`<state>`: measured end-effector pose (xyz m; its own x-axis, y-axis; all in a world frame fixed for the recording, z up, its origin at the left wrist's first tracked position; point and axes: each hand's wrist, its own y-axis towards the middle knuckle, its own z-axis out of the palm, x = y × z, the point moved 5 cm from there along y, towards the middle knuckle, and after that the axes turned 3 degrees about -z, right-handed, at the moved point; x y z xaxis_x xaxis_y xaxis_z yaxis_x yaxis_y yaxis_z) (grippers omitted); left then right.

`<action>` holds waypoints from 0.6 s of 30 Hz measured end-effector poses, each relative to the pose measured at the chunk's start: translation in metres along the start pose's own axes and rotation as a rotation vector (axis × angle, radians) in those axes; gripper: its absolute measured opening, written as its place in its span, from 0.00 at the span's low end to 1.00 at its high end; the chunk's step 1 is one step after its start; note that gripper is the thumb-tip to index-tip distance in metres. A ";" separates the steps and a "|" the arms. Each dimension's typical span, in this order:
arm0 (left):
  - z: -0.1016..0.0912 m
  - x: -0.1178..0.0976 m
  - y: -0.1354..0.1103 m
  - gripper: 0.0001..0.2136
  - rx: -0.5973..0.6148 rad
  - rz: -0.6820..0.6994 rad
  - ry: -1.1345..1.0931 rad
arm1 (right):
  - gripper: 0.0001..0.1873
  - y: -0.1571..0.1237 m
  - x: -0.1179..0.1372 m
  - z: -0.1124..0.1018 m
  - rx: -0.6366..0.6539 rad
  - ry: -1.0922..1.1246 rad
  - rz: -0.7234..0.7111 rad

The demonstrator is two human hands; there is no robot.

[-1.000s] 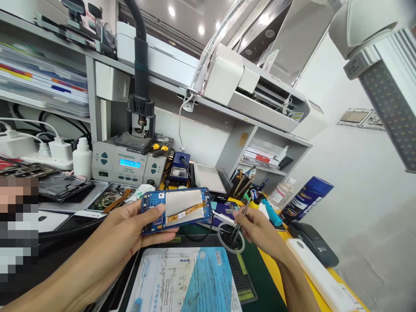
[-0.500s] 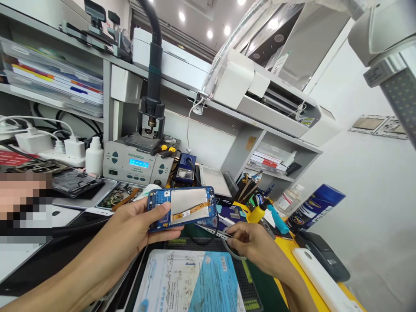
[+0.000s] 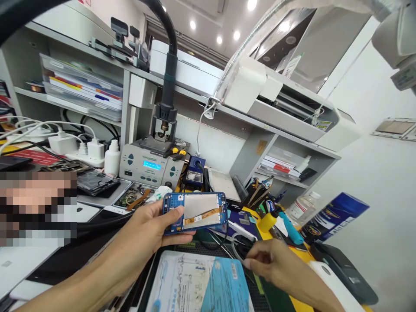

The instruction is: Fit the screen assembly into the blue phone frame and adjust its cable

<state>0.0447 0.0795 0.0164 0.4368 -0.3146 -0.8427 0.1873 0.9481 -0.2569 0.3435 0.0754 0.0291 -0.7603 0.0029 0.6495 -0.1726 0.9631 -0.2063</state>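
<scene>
My left hand (image 3: 146,229) grips the left end of a blue phone frame (image 3: 201,203), thumb on its face and fingers beneath. The frame is tilted up towards me, showing a pale metal plate, small screws and an orange flex cable (image 3: 203,215) across it. My right hand (image 3: 276,260) is to the right of the frame, apart from it, with curled fingers beside a loop of grey cable (image 3: 234,251). What those fingers hold, if anything, is hidden. Below the frame lies a worn white-and-blue box or booklet (image 3: 191,281) on a dark mat.
A soldering station (image 3: 151,167) with a lit display stands behind my left hand. To the right are a yellow bottle (image 3: 268,222), a clear bottle (image 3: 303,207) and a blue spray can (image 3: 336,216). Phone parts and white chargers (image 3: 95,149) crowd the left side. A shelf runs behind.
The view has swung left, so the scene sits further right. My right hand has drawn rightward and nearer, away from the phone frame. My left hand still holds the frame.
</scene>
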 end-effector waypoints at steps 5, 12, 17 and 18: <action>0.003 0.001 -0.001 0.17 0.024 0.037 0.047 | 0.27 0.012 0.045 0.040 0.017 0.513 -0.043; 0.002 0.003 0.001 0.19 0.056 0.132 0.085 | 0.27 0.030 0.084 0.100 0.155 1.003 0.037; 0.000 0.005 0.002 0.22 0.050 0.123 0.137 | 0.30 0.036 0.084 0.108 0.199 1.128 0.085; 0.000 0.005 0.002 0.23 0.051 0.125 0.140 | 0.30 0.037 0.083 0.110 0.208 1.137 0.095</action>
<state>0.0473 0.0801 0.0122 0.3339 -0.1819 -0.9249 0.1852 0.9747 -0.1249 0.2055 0.0822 -0.0052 0.2077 0.4144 0.8861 -0.3245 0.8837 -0.3373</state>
